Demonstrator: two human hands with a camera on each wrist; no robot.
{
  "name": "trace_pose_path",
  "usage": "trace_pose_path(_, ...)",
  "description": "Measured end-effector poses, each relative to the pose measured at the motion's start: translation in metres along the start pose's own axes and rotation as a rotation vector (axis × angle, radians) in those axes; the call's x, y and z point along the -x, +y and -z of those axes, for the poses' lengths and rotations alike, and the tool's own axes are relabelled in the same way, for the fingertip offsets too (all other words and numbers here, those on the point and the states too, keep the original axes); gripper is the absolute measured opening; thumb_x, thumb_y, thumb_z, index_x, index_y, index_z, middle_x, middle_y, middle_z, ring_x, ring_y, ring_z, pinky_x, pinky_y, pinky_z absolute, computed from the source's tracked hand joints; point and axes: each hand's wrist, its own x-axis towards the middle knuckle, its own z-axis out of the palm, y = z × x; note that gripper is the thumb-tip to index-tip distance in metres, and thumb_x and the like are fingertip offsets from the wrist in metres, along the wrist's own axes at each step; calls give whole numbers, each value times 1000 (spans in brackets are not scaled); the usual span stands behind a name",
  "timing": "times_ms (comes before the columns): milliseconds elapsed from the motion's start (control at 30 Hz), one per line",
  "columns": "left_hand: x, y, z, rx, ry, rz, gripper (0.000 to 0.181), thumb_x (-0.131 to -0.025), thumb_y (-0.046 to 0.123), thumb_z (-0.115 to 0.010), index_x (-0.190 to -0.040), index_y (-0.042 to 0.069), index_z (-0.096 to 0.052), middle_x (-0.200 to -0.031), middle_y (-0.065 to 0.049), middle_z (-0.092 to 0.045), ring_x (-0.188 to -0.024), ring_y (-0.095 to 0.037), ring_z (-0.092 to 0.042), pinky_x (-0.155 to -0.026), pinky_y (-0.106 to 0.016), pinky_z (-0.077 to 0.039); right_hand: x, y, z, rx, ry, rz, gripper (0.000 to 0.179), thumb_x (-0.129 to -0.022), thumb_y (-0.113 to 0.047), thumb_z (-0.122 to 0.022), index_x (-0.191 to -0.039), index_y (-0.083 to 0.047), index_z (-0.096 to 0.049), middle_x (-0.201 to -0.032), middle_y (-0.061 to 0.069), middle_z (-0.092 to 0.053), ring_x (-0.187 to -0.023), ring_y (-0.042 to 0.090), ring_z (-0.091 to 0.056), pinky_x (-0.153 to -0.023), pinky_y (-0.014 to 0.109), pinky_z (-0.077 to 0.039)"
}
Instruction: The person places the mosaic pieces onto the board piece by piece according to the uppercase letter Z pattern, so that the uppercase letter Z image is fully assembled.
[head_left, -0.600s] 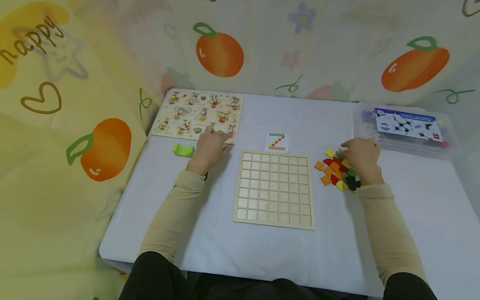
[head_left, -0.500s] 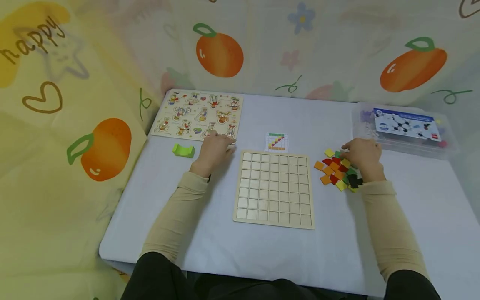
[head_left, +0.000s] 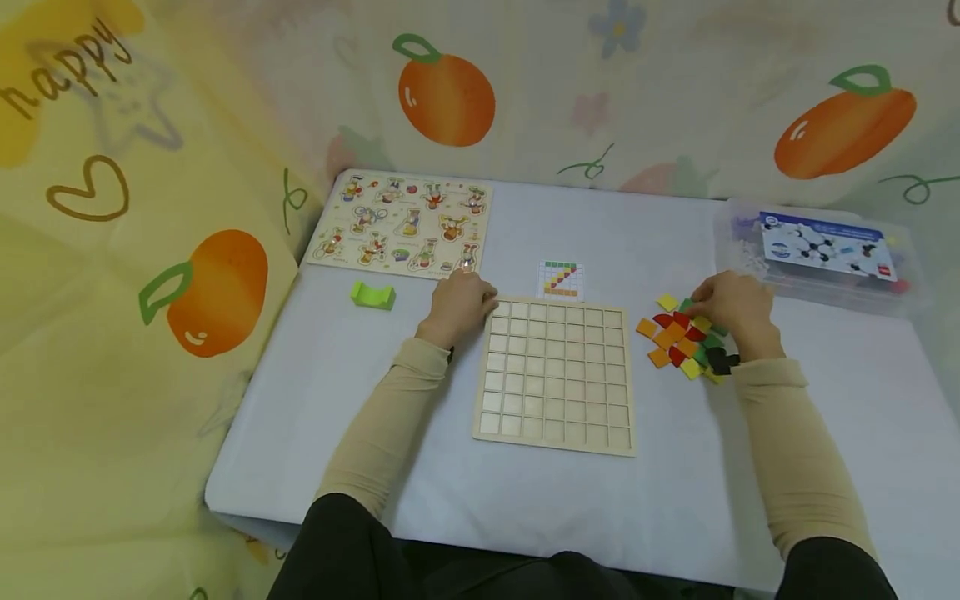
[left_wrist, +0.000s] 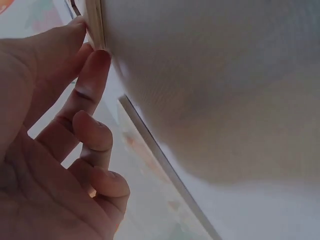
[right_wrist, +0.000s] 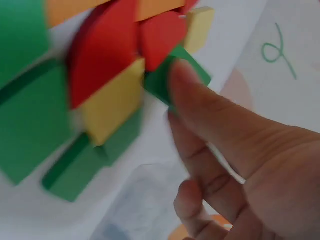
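At the far left corner of the wooden grid board [head_left: 555,379], my left hand [head_left: 459,307] grips the edge. The left wrist view shows thumb and fingertips at the board's corner [left_wrist: 97,25], the other fingers curled loosely. My right hand [head_left: 738,308] is over the far side of a loose heap of coloured tiles [head_left: 686,337]. Between its thumb and finger it pinches a green square tile [right_wrist: 158,86]. Around that tile lie red [right_wrist: 107,55], yellow [right_wrist: 114,102] and other green tiles. A small pattern card [head_left: 561,280] lies just beyond the board.
A wooden picture puzzle [head_left: 401,223] lies at the back left, with a bright green curved block [head_left: 372,296] in front of it. At the back right stands a clear plastic box [head_left: 817,254] with a blue-and-white label. Black pieces [head_left: 722,361] lie by the right wrist.
My left hand has moved right and nearer, from beside the picture puzzle to the grid board's corner. My right hand stays at the tile heap, its fingers drawn together. The view has shifted slightly.
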Motion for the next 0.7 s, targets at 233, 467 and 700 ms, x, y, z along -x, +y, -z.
trace_pose_path(233,-2,-1,-2,86,26,60,21,-96,28,-74,-112,17,-82,-110,-3,-81,-99,-23,-76,-77,-41,-61,-4,-46,-4,-186,57,154,35,-95,-32,-75,-110,0,-74,-116,28,-72,-87,35,-62,-65,34,-44)
trace_pose_path(467,-5,6,-4,22,2,95,19,-97,27,-73,-111,18,-82,-118,-4,-78,-109,-27,-73,-87,-46,-60,-11,-138,-34,-263,-43,279,29,-96,-32,-75,-111,-7,-78,-120,19,-74,-100,32,-64,-71,32,-48)
trace_pose_path(700,-2,14,-2,2,-36,122,20,-98,25,-71,-112,17,-82,-118,-9,-75,-109,-31,-71,-92,-47,-59,-17,-196,-59,-222,-178,317,29,-94,-33,-77,-113,-12,-81,-125,13,-75,-119,35,-68,-94,47,-59)
